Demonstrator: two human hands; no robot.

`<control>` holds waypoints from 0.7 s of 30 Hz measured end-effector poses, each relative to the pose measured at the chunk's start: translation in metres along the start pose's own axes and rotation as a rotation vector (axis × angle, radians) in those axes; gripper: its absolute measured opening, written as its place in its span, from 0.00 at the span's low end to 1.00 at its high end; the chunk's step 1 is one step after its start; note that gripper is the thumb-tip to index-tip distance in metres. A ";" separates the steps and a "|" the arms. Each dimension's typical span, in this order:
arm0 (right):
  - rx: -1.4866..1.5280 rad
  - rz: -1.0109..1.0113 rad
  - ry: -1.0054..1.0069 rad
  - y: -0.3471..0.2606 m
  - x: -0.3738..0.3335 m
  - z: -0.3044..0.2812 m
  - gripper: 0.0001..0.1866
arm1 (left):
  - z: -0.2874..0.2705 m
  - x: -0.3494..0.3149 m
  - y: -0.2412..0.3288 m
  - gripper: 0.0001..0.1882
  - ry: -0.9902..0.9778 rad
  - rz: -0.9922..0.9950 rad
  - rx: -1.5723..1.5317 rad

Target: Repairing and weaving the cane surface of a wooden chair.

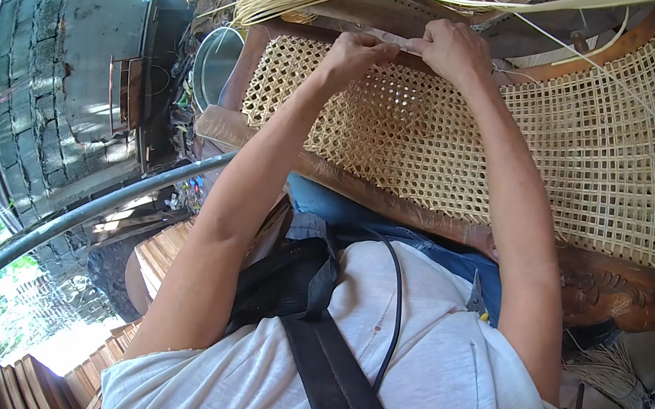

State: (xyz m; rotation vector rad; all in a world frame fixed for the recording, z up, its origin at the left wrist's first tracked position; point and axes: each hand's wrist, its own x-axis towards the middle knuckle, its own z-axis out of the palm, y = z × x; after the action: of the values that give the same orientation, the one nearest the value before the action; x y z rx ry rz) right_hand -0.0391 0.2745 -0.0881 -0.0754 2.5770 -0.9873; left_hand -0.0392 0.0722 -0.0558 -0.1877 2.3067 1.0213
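Note:
A woven cane panel (404, 152) with an open lattice spreads across my lap, set in a brown wooden chair frame (429, 210). Both my hands reach to the frame's far rail. My left hand (355, 56) is closed, its fingertips pinched just above the panel's far edge. Close to its right, my right hand (459, 52) is also closed in a pinch. A short pale, flat piece (403, 42) shows between the hands; its kind and who grips it are unclear. One long pale cane strip (613, 76) runs slantwise over the panel's right part.
Beyond the far rail lies a bundle of loose cane strips (291, 0). A round bucket (218, 59) stands left of the frame. At the left, a metal pipe (100, 207) curves past a block wall (45, 91). More coiled cane (609, 373) lies at the lower right.

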 end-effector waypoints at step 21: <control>-0.378 -0.532 -0.085 -0.100 -0.036 0.070 0.09 | -0.043 0.000 -0.004 0.14 -0.058 -0.021 -0.051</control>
State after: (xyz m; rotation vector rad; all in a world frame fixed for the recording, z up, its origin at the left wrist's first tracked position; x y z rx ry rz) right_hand 0.0112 0.1621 -0.0586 -0.9189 2.6807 -0.6145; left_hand -0.0577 0.0392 -0.0358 -0.1998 2.2243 1.0617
